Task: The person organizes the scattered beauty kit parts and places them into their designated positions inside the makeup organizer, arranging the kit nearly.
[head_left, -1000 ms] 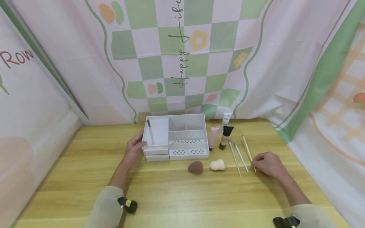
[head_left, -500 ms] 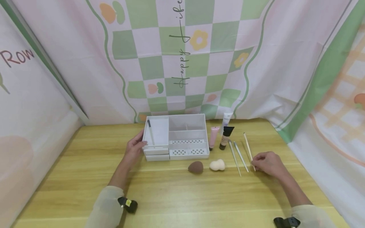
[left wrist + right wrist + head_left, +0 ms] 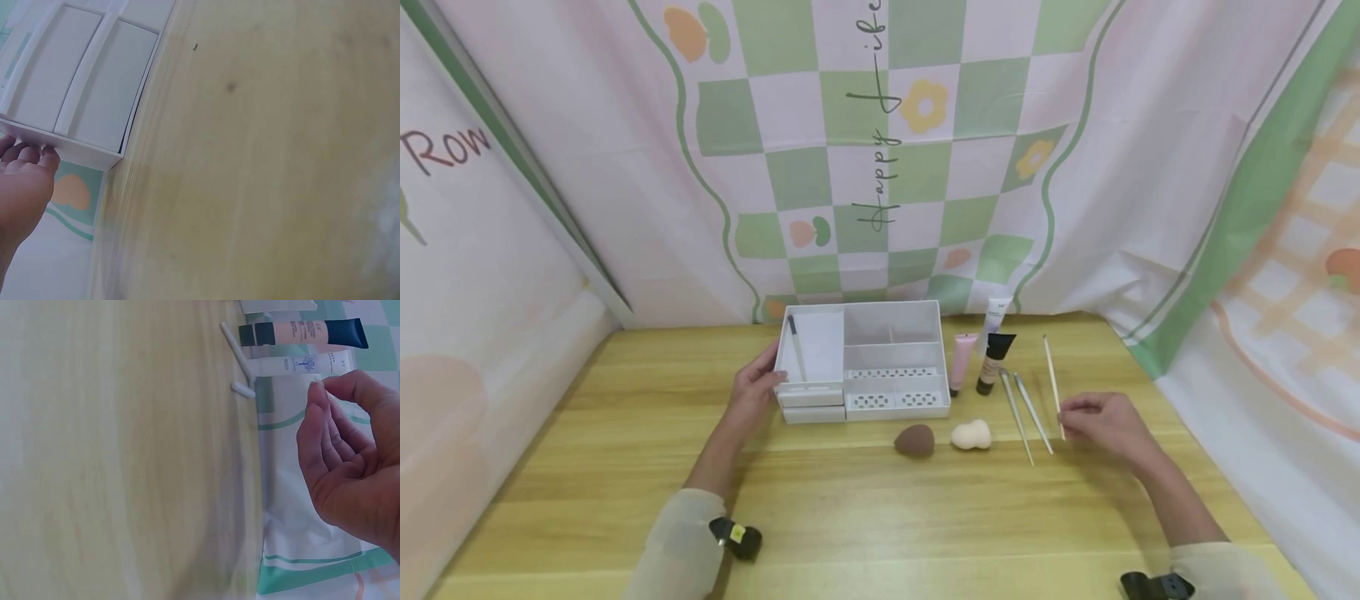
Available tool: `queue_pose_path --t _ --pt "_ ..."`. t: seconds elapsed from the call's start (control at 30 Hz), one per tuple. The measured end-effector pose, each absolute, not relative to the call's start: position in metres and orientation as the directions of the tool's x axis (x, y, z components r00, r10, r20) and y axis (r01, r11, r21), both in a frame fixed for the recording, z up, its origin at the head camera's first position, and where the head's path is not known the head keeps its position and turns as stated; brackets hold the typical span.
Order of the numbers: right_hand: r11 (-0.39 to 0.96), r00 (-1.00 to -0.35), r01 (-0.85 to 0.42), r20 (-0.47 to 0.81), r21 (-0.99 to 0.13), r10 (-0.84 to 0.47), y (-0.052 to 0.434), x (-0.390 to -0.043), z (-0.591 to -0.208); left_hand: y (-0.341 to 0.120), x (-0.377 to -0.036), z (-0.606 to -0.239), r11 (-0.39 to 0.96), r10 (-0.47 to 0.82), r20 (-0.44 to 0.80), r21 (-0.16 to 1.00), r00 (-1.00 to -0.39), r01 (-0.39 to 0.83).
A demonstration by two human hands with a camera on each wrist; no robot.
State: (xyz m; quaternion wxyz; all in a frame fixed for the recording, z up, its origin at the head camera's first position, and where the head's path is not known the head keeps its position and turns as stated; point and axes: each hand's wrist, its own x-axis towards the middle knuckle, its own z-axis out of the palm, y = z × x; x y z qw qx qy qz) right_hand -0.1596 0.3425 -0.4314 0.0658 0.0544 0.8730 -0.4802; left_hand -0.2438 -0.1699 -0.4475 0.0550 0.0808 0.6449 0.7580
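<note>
Two hands: right hand (image 3: 1101,423) pinches stick (image 3: 1052,379); left hand (image 3: 752,390) touches organizer (image 3: 891,333).

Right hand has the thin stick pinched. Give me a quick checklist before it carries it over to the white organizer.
1. Right hand grip on the wooden stick: ok, fingertips pinch its near end.
2. Stick off the table: cannot tell.
3. Left hand steadying the white organizer: ok, fingers on its left front corner.
4. Free compartment: ok, the back right sections look unfilled; the left one holds a dark-tipped brush.
5. Path: not ok, two silver tools, tubes and sponges lie between.
</note>
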Motion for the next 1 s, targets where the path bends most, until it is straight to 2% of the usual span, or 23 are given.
queue_pose_path --t 0.8,1.0 --pt "0.265 -0.988 0.112 -0.137 -0.958 -0.077 0.321 -0.158 -0.394 -0.171 -0.244 -0.450 -0.161 0.195 0.077 0.986 -0.978 0.045" --pt "0.252 -0.986 0.115 -0.142 -0.961 -0.092 0.313 -0.159 -0.387 -0.172 -0.244 -0.450 -0.158 0.198 0.072 0.987 -0.978 0.040"
